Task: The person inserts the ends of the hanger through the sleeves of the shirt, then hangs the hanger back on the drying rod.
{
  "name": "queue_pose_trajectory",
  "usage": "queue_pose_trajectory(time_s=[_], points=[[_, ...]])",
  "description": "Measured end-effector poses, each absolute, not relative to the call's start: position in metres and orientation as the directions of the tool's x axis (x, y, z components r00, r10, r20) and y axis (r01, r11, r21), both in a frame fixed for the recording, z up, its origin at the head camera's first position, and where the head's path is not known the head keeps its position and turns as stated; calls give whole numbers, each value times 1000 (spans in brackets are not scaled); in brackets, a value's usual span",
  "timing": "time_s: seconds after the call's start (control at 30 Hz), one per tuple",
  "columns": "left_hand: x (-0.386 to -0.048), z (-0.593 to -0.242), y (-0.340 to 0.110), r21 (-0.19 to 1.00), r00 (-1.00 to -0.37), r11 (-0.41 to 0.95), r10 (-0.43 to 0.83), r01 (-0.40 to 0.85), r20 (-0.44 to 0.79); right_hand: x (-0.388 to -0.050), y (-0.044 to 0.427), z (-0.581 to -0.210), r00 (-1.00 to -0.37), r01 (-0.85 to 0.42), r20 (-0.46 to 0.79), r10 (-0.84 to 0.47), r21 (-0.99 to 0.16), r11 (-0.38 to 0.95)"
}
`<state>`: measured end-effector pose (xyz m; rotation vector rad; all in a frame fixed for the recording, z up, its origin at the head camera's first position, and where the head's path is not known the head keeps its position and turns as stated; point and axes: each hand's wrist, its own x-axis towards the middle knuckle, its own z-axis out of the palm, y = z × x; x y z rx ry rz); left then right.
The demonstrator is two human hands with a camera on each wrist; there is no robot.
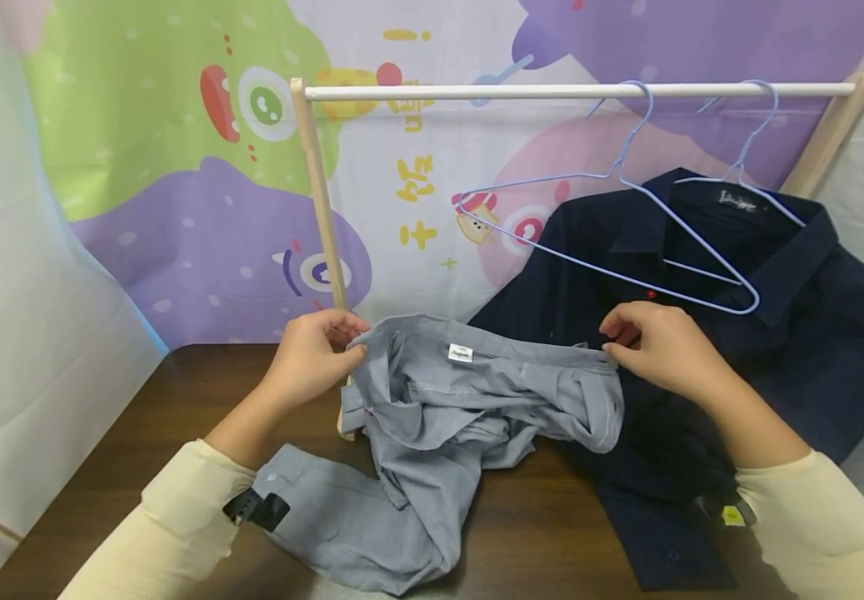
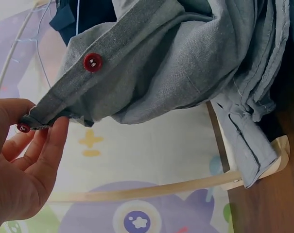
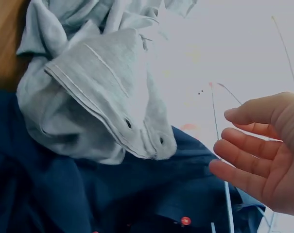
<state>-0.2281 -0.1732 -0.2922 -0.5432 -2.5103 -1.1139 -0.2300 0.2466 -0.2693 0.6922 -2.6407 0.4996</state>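
A grey shirt lies partly on the table, its collar end lifted and its white label facing up. My left hand pinches one end of the collar; the left wrist view shows red buttons on the shirt beside those fingers. Near the collar's other end is my right hand. In the right wrist view a gap separates this hand from the grey cloth, and its fingers are loosely bent around nothing. A bare blue wire hanger hangs from the rail above, left of a navy shirt.
The rack's white rail runs between wooden posts, the left post standing behind my left hand. A second blue hanger carries the navy shirt, which drapes down onto the brown table. A cartoon-printed cloth hangs behind.
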Motion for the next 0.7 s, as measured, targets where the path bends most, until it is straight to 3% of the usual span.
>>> queue_pose_trajectory(time_s=[0.17,0.33,0.7], points=[[-227,-290,-172,626,-869,620,209,472,448,-225,251,-258,-778,-513,491,-392,-134,848],[-225,-289,-171,632,-873,620,205,466,443,-225,264,-238,-756,-487,548,-358,-106,867],[-227,-289,-170,635,-874,619,194,462,446,-234,280,-187,-813,-356,525,-253,-104,929]])
